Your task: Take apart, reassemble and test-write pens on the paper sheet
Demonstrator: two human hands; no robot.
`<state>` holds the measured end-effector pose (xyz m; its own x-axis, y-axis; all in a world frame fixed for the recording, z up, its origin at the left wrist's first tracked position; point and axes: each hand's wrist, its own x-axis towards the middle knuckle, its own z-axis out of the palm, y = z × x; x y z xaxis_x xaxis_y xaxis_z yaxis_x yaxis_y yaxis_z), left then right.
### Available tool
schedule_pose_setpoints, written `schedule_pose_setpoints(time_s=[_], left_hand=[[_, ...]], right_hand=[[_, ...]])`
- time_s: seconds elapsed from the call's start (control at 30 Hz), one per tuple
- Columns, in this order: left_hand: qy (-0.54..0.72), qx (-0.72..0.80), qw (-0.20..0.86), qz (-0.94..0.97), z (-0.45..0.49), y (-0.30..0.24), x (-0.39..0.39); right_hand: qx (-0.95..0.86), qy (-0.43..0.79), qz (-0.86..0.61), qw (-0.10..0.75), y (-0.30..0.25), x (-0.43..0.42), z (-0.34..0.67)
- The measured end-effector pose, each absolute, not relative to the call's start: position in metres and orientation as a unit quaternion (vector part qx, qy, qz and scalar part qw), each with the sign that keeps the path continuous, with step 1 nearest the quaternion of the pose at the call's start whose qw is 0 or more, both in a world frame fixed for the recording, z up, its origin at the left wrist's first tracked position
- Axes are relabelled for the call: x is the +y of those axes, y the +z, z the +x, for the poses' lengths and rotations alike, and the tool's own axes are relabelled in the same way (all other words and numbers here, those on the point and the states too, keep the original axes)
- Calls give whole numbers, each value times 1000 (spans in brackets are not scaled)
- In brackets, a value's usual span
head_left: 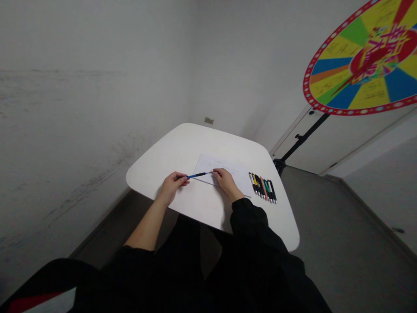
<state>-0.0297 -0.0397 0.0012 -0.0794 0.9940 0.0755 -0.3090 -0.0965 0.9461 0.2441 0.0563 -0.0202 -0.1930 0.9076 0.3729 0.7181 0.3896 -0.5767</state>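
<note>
A blue pen (196, 175) with a dark grip section lies level in the air, low over the table. My left hand (172, 186) is closed round its blue end, thumb and fingers pinching it. The pen's silver tip (209, 173) points right, to the fingers of my right hand (225, 181), which are pinched together at its end. Exactly what part sits between those fingertips is too small to see clearly. Beneath the right hand rests a stack of white paper (239, 171) with faint marks on it.
Several pens (263, 188) in black, yellow, pink and green lie in a row right of the paper. The white table (182, 148) has rounded corners and stands near a wall corner. A colourful prize wheel (365, 65) on a black stand (304, 138) is at the right.
</note>
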Motion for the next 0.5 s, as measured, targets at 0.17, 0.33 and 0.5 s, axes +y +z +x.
schedule_pose_setpoints(time_s=[0.17, 0.33, 0.5], left_hand=[[610, 407, 536, 419, -30, 1, -40], [610, 406, 535, 420, -29, 0, -39], [609, 406, 534, 423, -30, -1, -38]], right_hand=[[-759, 137, -535, 343, -20, 54, 248], [-762, 131, -536, 339, -20, 53, 248], [-758, 133, -536, 348, -16, 49, 247]])
